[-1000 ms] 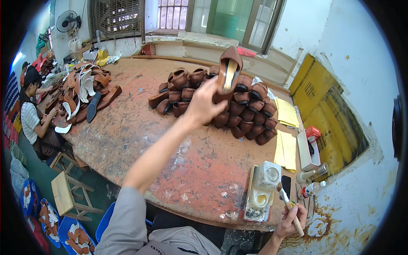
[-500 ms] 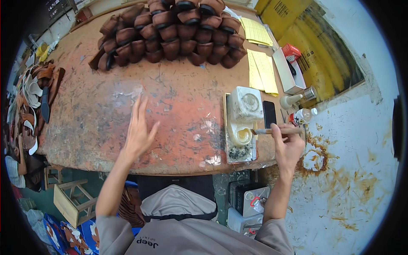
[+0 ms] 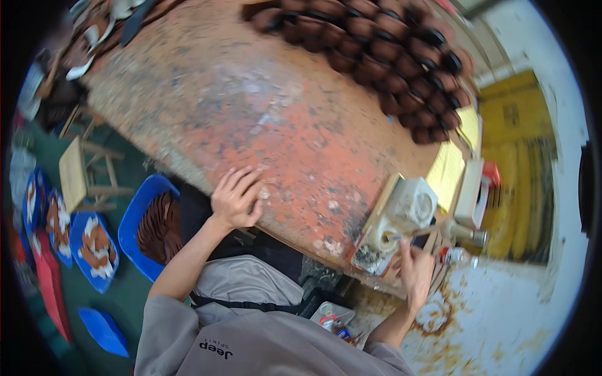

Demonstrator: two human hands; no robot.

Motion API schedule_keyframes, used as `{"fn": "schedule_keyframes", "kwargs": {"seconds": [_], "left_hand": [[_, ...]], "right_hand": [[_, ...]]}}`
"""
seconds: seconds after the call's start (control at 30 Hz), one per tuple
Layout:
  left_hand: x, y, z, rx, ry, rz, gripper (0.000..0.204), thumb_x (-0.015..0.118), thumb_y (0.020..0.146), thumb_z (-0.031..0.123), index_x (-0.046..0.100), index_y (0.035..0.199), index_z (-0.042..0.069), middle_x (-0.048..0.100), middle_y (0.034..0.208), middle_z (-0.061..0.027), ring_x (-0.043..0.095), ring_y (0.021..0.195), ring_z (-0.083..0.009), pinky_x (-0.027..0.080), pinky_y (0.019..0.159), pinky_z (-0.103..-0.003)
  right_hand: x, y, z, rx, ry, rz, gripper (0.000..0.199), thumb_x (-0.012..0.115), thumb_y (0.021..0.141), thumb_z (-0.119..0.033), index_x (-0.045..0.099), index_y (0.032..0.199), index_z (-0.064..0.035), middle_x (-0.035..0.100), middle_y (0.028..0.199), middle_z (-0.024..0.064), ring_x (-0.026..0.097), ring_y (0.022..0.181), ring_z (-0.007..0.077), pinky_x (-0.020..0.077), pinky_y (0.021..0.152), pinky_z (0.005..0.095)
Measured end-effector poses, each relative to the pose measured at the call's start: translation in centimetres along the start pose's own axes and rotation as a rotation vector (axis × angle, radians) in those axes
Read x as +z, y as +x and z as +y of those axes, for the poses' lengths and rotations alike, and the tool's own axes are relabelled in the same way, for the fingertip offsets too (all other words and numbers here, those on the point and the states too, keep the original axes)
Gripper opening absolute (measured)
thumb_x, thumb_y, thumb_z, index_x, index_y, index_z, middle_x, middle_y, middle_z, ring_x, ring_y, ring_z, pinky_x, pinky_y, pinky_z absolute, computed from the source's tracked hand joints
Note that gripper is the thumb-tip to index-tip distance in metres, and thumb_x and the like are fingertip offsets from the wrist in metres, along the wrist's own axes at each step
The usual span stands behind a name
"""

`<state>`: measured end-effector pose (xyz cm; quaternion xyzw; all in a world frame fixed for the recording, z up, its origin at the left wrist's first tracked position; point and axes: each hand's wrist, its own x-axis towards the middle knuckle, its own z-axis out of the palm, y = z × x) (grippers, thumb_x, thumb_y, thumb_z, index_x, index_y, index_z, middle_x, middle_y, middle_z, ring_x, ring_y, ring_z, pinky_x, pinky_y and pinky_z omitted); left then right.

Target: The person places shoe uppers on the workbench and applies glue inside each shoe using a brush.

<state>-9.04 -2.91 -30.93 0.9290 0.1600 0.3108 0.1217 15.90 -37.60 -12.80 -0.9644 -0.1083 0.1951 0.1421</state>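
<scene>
My left hand (image 3: pixel 237 199) rests at the near edge of the worktable (image 3: pixel 301 156), holding nothing, its fingers a little bent and apart. At the right end of the table my right hand (image 3: pixel 416 271) is closed round a brush (image 3: pixel 409 238). The brush tip is at the mouth of a pale plastic glue pot (image 3: pixel 375 241), partly hidden by its rim. This pot appears cut from a whitish container (image 3: pixel 412 203) and stands in a shallow tray (image 3: pixel 380 203) with a dark, crusted corner. Motion smears the brush handle.
Brown leather shoe uppers (image 3: pixel 376 47) are piled at the far side. Yellow paper sheets (image 3: pixel 444 172), a long white box (image 3: pixel 469 191) and a clear bottle (image 3: pixel 459 257) stand at the right. Below left are a blue tub (image 3: pixel 135 235) of brown pieces and a wooden stool (image 3: pixel 75 172).
The view has swung, so the table now lies slanted. My left hand has drawn back to the near edge, its fingers more bent. The brush has stayed at the pot in my right hand.
</scene>
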Motion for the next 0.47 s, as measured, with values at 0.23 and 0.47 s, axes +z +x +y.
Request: {"fn": "schedule_keyframes", "kwargs": {"seconds": [0.23,0.47], "left_hand": [[2.3,-0.2,0.4,-0.042,-0.191,0.111,0.040,0.075,0.083,0.026,0.078,0.121,0.016,0.071,0.141,-0.0057,0.065,0.132,-0.0294,0.054,0.109,-0.052],[-2.5,-5.1,-0.6,-0.258,-0.510,0.526,0.038,0.081,0.083,0.020,0.077,0.116,0.002,0.074,0.124,-0.0157,0.069,0.122,-0.0345,0.056,0.106,-0.049]], "right_hand": [[7.8,-5.6,-12.5,-0.799,-0.381,-0.374,0.048,0.080,0.099,-0.043,0.076,0.119,0.0005,0.079,0.081,0.0180,0.080,0.077,0.0330,0.0604,0.071,0.0440],[15.1,-11.5,-24.2,-1.039,-0.245,-0.530,0.047,0.085,0.097,-0.028,0.070,0.133,-0.0019,0.081,0.099,0.0211,0.082,0.084,0.0332,0.0625,0.073,0.0445]]}}
